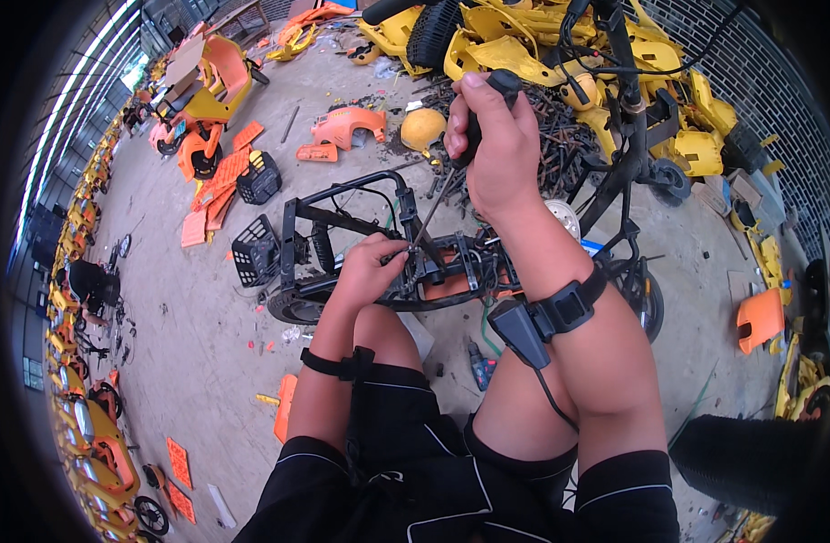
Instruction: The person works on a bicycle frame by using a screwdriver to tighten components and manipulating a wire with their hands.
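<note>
My right hand (492, 140) grips the black handle (504, 87) of a screwdriver at upper centre, its long metal shaft (436, 204) slanting down-left to a bare black scooter frame (339, 185). My left hand (377, 264) is closed at the frame beside the shaft's lower end, thumb and finger pinched on something too small to make out. Near that hand are a black coil shock absorber (323, 246) and the frame's wheel (293, 306). An orange panel (438, 291) shows low inside the frame.
A cordless drill (480, 366) lies between my legs. Yellow body panels (668, 50) and dark metal parts (546, 118) are piled ahead. Black baskets (252, 249) and orange panels (218, 195) lie left. Scooters (94, 439) line the left wall, where another person (91, 285) bends down. A black tyre (745, 457) is at lower right.
</note>
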A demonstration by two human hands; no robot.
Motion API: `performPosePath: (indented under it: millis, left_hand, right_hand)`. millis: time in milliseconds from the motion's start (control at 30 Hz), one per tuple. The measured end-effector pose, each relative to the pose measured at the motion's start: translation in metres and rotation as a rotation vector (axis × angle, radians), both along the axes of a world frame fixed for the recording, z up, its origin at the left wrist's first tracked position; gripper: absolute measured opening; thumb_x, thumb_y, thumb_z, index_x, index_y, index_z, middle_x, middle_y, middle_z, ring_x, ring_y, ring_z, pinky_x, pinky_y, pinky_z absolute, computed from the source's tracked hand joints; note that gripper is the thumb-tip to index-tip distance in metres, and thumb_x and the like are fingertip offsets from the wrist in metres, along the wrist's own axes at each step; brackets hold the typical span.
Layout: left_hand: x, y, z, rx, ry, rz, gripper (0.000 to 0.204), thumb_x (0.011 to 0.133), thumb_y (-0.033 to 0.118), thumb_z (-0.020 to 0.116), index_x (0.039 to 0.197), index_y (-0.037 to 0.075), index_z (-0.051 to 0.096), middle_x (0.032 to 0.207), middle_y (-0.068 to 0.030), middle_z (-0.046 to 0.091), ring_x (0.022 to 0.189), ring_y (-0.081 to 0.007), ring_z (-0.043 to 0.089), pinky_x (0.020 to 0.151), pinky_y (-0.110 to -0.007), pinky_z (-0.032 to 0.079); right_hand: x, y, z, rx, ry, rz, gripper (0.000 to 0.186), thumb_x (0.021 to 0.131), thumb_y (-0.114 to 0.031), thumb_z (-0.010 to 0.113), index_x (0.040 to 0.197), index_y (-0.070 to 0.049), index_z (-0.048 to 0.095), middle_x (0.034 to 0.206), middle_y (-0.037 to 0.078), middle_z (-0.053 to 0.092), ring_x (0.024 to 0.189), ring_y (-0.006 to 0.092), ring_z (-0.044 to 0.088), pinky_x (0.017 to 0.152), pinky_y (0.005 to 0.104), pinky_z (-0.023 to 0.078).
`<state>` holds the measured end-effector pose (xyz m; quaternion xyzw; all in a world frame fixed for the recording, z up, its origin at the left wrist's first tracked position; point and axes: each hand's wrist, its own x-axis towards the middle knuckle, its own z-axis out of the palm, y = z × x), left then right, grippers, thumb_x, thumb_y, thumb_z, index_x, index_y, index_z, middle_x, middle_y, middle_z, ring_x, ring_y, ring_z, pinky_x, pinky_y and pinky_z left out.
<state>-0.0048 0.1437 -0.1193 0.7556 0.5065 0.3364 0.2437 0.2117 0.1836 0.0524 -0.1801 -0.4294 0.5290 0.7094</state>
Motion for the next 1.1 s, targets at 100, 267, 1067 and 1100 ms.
performPosePath:
  millis: [100, 267, 1067, 1100]
  left_hand:
    - [-0.001, 0.0, 0.002, 0.006, 0.014, -0.01, 0.022, 0.087, 0.011, 0.072, 0.107, 0.004, 0.074, 0.082, -0.0096, 0.062, 0.077, -0.0242, 0.062, 0.071, -0.033, 0.049]
    - [0.003, -0.004, 0.009, -0.052, 0.019, -0.004, 0.022, 0.087, 0.009, 0.071, 0.108, 0.003, 0.074, 0.083, -0.0081, 0.061, 0.079, -0.0204, 0.06, 0.073, -0.031, 0.048]
    - [-0.006, 0.003, 0.015, -0.038, 0.1, -0.063, 0.023, 0.086, 0.01, 0.071, 0.109, 0.004, 0.075, 0.078, -0.0103, 0.061, 0.075, -0.0222, 0.06, 0.068, -0.033, 0.048]
    - [-0.006, 0.002, 0.016, -0.034, 0.104, -0.069, 0.023, 0.087, 0.01, 0.071, 0.109, 0.004, 0.074, 0.078, -0.0106, 0.061, 0.075, -0.0228, 0.06, 0.069, -0.034, 0.048]
  right_hand:
    - [-0.001, -0.002, 0.001, 0.003, 0.01, 0.014, 0.021, 0.098, -0.023, 0.06, 0.099, -0.003, 0.056, 0.07, 0.003, 0.053, 0.056, 0.0125, 0.048, 0.052, 0.0272, 0.04]
    - [0.0, -0.002, 0.002, -0.015, -0.005, 0.009, 0.02, 0.098, -0.023, 0.06, 0.099, -0.004, 0.056, 0.071, 0.003, 0.052, 0.057, 0.0121, 0.047, 0.053, 0.0272, 0.039]
    - [-0.007, 0.009, -0.004, -0.05, -0.027, 0.083, 0.023, 0.097, -0.027, 0.064, 0.098, -0.006, 0.055, 0.068, 0.0, 0.053, 0.053, 0.0074, 0.047, 0.048, 0.0239, 0.039]
    - [-0.007, 0.01, -0.005, -0.048, -0.028, 0.089, 0.023, 0.097, -0.027, 0.065, 0.098, -0.007, 0.055, 0.068, -0.001, 0.052, 0.053, 0.0074, 0.047, 0.048, 0.0239, 0.039]
